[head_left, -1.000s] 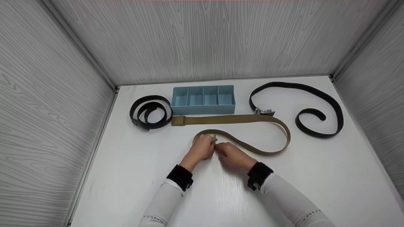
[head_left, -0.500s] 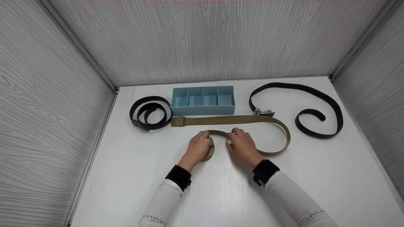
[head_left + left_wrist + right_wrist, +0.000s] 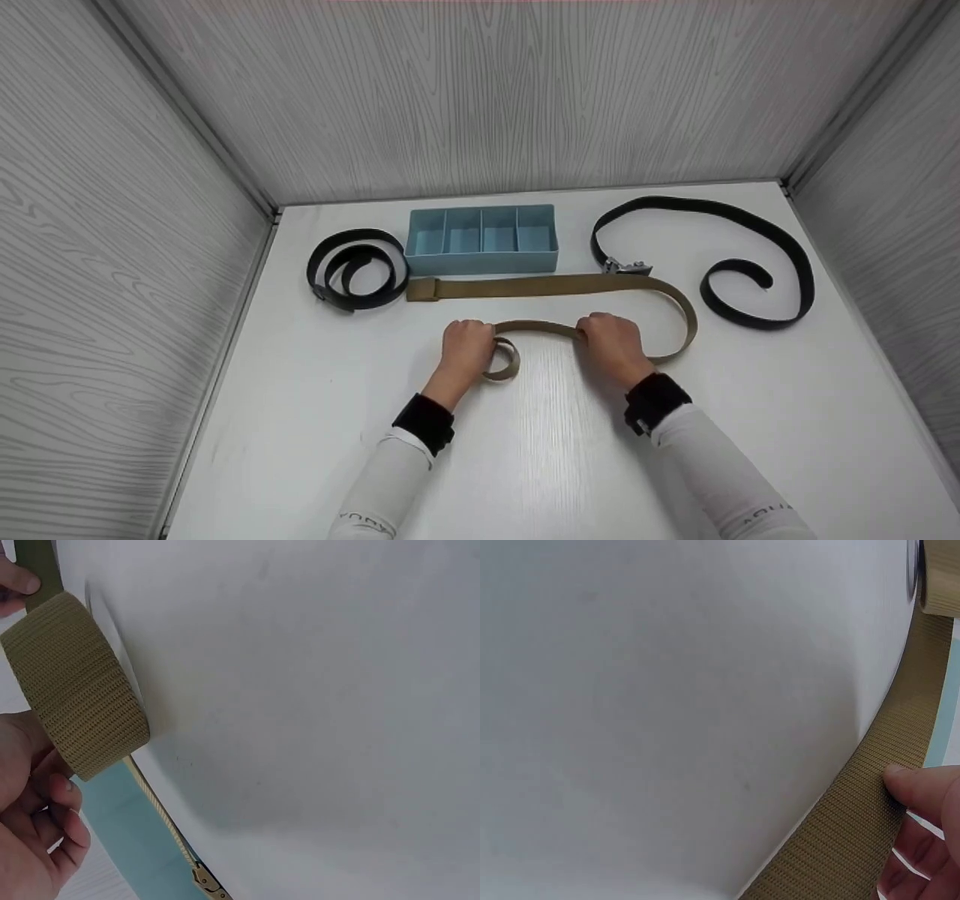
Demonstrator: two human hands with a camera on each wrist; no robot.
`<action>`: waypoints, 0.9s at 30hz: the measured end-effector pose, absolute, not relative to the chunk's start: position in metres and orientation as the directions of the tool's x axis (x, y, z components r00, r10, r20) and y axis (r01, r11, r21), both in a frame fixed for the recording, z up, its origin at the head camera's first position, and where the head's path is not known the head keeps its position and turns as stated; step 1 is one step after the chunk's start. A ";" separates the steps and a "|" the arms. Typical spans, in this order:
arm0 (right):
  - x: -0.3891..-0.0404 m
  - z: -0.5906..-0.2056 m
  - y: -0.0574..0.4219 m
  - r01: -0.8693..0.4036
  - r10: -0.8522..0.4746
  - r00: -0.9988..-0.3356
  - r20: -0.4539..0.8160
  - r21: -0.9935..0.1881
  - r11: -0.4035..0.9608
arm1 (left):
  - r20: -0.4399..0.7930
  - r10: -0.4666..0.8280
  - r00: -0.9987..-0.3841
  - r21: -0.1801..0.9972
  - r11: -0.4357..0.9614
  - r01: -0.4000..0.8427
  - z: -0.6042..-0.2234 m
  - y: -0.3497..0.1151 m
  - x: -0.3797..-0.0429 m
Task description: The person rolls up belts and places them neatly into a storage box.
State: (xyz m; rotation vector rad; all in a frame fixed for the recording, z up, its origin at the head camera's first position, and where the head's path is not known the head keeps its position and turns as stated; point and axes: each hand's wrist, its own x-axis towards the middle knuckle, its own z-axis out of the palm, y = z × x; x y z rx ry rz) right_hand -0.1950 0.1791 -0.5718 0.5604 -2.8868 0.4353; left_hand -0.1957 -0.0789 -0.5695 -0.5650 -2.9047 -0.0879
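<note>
A tan webbing belt (image 3: 525, 286) lies on edge on the white table in an S-shape, its square buckle (image 3: 422, 289) at the left end. Its other end is rolled into a small coil (image 3: 516, 360), which fills the upper left of the left wrist view (image 3: 79, 690). My left hand (image 3: 465, 351) holds the belt at the coil, its fingers curled behind the webbing. Farther along the strap, my right hand (image 3: 615, 346) pinches it; the thumb (image 3: 901, 781) presses the webbing's near face in the right wrist view. A short stretch runs between both hands.
Behind the belt sits a light blue tray (image 3: 482, 263) with several compartments. A coiled black belt (image 3: 390, 300) lies left of it. To the right, another black belt (image 3: 799, 259) is loosely curled, its metal buckle (image 3: 628, 267) close to the tan strap.
My right hand has left the coil and moved right along the strap, now gripping it. My left hand stays near the coil, which shows more plainly. The strap's front bend has shifted slightly.
</note>
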 end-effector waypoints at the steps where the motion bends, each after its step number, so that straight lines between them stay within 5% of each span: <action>1: -0.195 -0.572 0.181 -0.380 -0.332 -0.919 0.211 -0.256 0.889 | 0.175 0.341 -0.924 0.031 0.936 0.351 -0.569 -0.079 -0.195; 11: -0.196 -0.572 0.198 -0.333 -0.287 -0.938 0.193 -0.280 0.900 | 0.067 0.116 -0.991 0.176 0.976 0.126 -0.561 -0.081 -0.193; 27: -0.193 -0.574 0.205 -0.389 -0.348 -0.920 0.182 -0.303 0.870 | 0.189 0.155 -0.970 0.194 0.962 0.191 -0.565 -0.080 -0.195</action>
